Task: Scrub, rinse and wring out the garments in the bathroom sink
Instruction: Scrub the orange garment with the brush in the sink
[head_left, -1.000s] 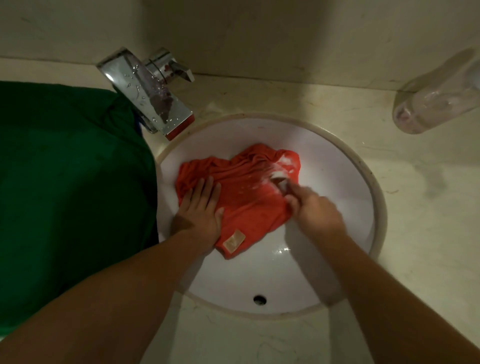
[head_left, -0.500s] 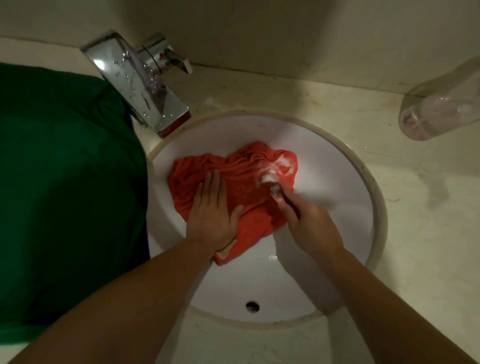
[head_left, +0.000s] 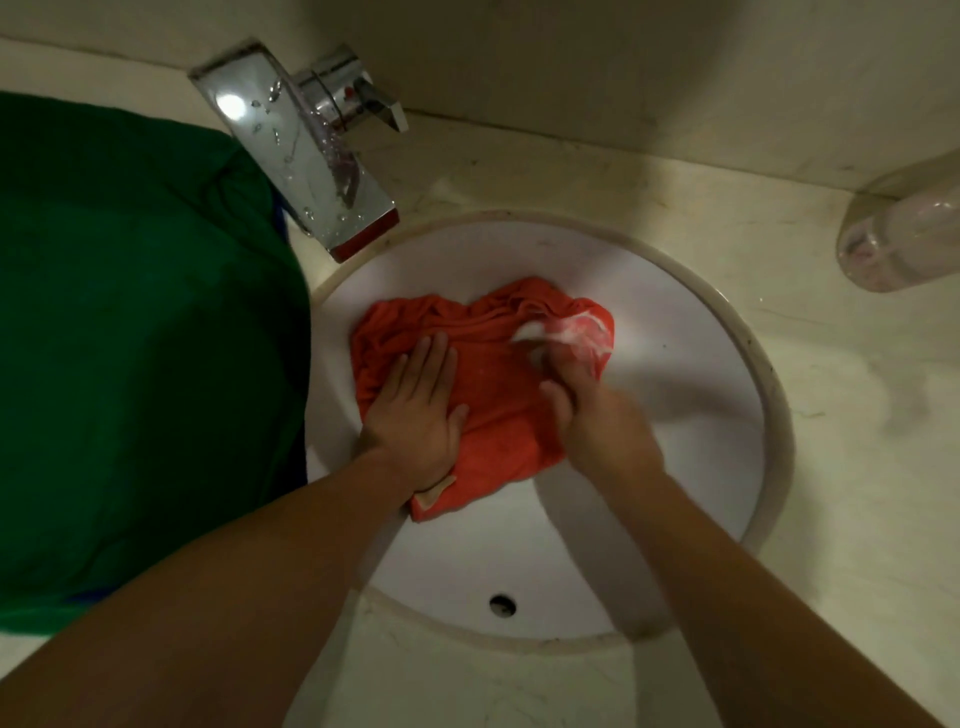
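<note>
An orange-red garment (head_left: 498, 395) lies bunched in the round white sink (head_left: 691, 374), with white soap foam on its upper right corner. My left hand (head_left: 421, 415) presses flat on the garment's left half, fingers straight. My right hand (head_left: 597, 415) is blurred with motion and grips a small white scrubbing object (head_left: 530, 332) against the foamy part of the cloth. What that object is, I cannot make out. A tan label (head_left: 434, 493) shows at the garment's lower edge.
A chrome tap (head_left: 306, 156) juts over the sink's upper left rim. A large green cloth (head_left: 130, 338) covers the counter to the left. A clear plastic bottle (head_left: 904, 234) lies at the right. The overflow hole (head_left: 502, 604) sits at the sink's near wall.
My right hand has scrubbed up and right toward the foamy corner, spreading more foam. My left hand has stayed pressed on the cloth, sliding slightly toward its left side.
</note>
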